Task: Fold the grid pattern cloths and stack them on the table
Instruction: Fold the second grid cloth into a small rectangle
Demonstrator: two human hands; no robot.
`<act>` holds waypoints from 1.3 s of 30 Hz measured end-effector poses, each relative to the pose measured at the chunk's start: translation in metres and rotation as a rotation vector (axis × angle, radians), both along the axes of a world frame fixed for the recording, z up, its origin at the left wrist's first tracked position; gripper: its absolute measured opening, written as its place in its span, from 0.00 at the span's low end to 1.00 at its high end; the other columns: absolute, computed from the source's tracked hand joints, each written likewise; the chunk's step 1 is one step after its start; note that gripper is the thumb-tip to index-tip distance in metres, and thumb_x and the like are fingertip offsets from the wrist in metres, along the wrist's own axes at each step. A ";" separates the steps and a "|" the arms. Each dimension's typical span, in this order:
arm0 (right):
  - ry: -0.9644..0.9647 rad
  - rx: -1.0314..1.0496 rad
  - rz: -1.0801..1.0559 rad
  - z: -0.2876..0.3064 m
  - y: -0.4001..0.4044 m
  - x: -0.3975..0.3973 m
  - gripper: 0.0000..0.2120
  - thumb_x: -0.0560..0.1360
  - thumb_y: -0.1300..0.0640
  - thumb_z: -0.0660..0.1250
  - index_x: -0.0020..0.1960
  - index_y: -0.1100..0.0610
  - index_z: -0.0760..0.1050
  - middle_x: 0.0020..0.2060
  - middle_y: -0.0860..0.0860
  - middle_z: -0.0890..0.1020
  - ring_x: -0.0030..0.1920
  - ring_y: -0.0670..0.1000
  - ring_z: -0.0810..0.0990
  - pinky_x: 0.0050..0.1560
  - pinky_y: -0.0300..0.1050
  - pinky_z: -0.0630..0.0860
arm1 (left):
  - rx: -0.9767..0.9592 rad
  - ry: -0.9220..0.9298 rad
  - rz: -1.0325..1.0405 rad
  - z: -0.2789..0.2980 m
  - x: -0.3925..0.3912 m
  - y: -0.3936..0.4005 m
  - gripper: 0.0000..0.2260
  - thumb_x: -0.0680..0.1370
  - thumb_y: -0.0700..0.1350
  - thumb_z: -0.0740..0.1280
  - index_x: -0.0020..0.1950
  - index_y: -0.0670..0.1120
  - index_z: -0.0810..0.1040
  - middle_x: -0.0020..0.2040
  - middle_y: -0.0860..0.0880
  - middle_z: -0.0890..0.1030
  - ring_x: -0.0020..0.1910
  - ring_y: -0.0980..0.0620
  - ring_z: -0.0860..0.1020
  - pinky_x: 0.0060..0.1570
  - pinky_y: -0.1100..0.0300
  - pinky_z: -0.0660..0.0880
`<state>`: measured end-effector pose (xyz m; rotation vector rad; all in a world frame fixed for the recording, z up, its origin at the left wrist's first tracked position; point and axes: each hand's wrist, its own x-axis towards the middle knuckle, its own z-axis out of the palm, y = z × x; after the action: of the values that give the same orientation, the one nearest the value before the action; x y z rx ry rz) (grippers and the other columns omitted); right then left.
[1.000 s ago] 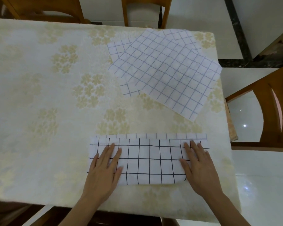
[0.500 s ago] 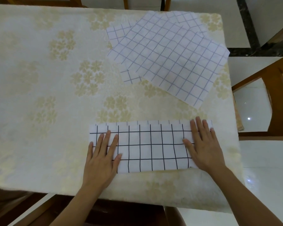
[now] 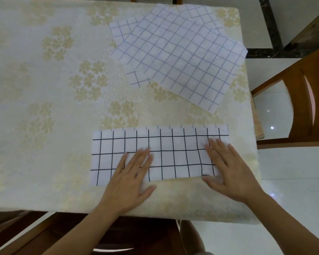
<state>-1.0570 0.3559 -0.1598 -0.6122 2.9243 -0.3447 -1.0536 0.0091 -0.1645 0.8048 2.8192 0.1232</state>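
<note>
A white cloth with a black grid [image 3: 173,153] lies folded into a long strip near the table's front edge. My left hand [image 3: 131,177] lies flat on its lower middle, fingers straight. My right hand [image 3: 228,170] presses flat on the strip's right end, thumb on the tablecloth below the cloth's front edge. Further back, unfolded white cloths with a faint blue grid [image 3: 180,56] lie overlapping near the table's far right corner.
The table carries a cream tablecloth with a pale floral pattern [image 3: 53,107]. A wooden chair [image 3: 309,100] stands off the right edge, over white floor tiles. Another chair's dark seat [image 3: 118,236] shows under the front edge.
My left hand has slid right from the strip's left end toward its middle. My right hand has drawn back a little toward the front edge. The view has shifted slightly.
</note>
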 end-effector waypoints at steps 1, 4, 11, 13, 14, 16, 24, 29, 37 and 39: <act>-0.001 0.037 0.038 -0.004 0.001 0.005 0.41 0.78 0.35 0.59 0.81 0.57 0.52 0.81 0.54 0.52 0.80 0.55 0.51 0.77 0.59 0.55 | -0.012 -0.008 -0.025 -0.003 0.002 0.007 0.37 0.80 0.63 0.57 0.81 0.44 0.51 0.82 0.46 0.49 0.80 0.47 0.49 0.74 0.40 0.59; 0.003 0.115 0.088 -0.014 0.004 0.010 0.39 0.79 0.37 0.59 0.81 0.57 0.51 0.81 0.54 0.52 0.80 0.55 0.51 0.76 0.59 0.58 | -0.012 -0.019 -0.057 -0.008 0.000 0.027 0.36 0.80 0.61 0.58 0.81 0.44 0.52 0.82 0.46 0.50 0.80 0.48 0.50 0.74 0.40 0.60; 0.067 0.112 0.083 -0.026 0.011 0.005 0.29 0.84 0.45 0.54 0.80 0.57 0.55 0.80 0.56 0.56 0.80 0.56 0.53 0.76 0.60 0.60 | -0.014 0.030 -0.085 -0.014 -0.014 0.048 0.31 0.81 0.54 0.57 0.81 0.44 0.52 0.81 0.45 0.51 0.80 0.47 0.51 0.74 0.39 0.59; 0.076 0.108 0.091 -0.027 0.014 0.002 0.28 0.83 0.48 0.54 0.80 0.57 0.56 0.80 0.56 0.57 0.80 0.56 0.54 0.76 0.60 0.61 | -0.011 0.040 -0.085 -0.015 -0.016 0.049 0.31 0.81 0.52 0.57 0.81 0.44 0.52 0.81 0.45 0.52 0.80 0.47 0.51 0.74 0.39 0.58; 0.078 0.108 0.093 -0.028 0.015 0.001 0.27 0.83 0.50 0.54 0.80 0.58 0.56 0.79 0.56 0.58 0.80 0.56 0.54 0.75 0.60 0.61 | -0.006 0.045 -0.086 -0.015 -0.017 0.049 0.30 0.81 0.51 0.57 0.81 0.44 0.52 0.81 0.45 0.53 0.80 0.47 0.52 0.74 0.39 0.58; 0.082 0.106 0.096 -0.028 0.019 -0.002 0.26 0.84 0.52 0.52 0.80 0.58 0.57 0.79 0.56 0.58 0.80 0.57 0.54 0.75 0.61 0.62 | -0.006 0.046 -0.089 -0.014 -0.018 0.049 0.30 0.81 0.51 0.56 0.81 0.44 0.53 0.81 0.45 0.53 0.80 0.47 0.52 0.75 0.40 0.58; 0.001 0.169 0.179 -0.027 0.043 -0.014 0.25 0.85 0.48 0.44 0.80 0.54 0.56 0.80 0.53 0.55 0.80 0.57 0.51 0.76 0.61 0.58 | -0.122 0.032 -0.101 -0.016 -0.021 0.041 0.28 0.82 0.50 0.48 0.81 0.44 0.50 0.82 0.47 0.50 0.80 0.47 0.50 0.74 0.39 0.59; -0.082 0.133 0.066 -0.011 0.037 -0.016 0.32 0.83 0.40 0.47 0.81 0.55 0.50 0.81 0.54 0.50 0.81 0.55 0.48 0.76 0.64 0.57 | -0.092 -0.013 -0.018 -0.006 -0.014 0.048 0.30 0.82 0.55 0.52 0.81 0.44 0.50 0.82 0.46 0.48 0.80 0.47 0.48 0.74 0.38 0.58; -0.163 0.031 -0.196 -0.011 -0.010 -0.047 0.38 0.78 0.30 0.33 0.80 0.52 0.35 0.80 0.49 0.38 0.79 0.48 0.34 0.79 0.52 0.39 | -0.048 -0.056 0.149 -0.006 -0.037 0.047 0.32 0.82 0.65 0.43 0.82 0.49 0.47 0.82 0.50 0.46 0.80 0.49 0.45 0.76 0.40 0.53; -0.166 0.082 -0.208 -0.016 -0.016 -0.057 0.38 0.78 0.29 0.32 0.80 0.51 0.33 0.80 0.49 0.36 0.78 0.49 0.32 0.79 0.53 0.40 | -0.048 -0.068 0.181 -0.009 -0.043 0.046 0.31 0.82 0.64 0.42 0.82 0.49 0.47 0.82 0.50 0.45 0.80 0.50 0.44 0.76 0.40 0.53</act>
<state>-1.1139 0.3397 -0.1761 -0.2551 2.8292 -0.2801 -1.0966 0.0555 -0.1739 0.5240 2.8145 0.1073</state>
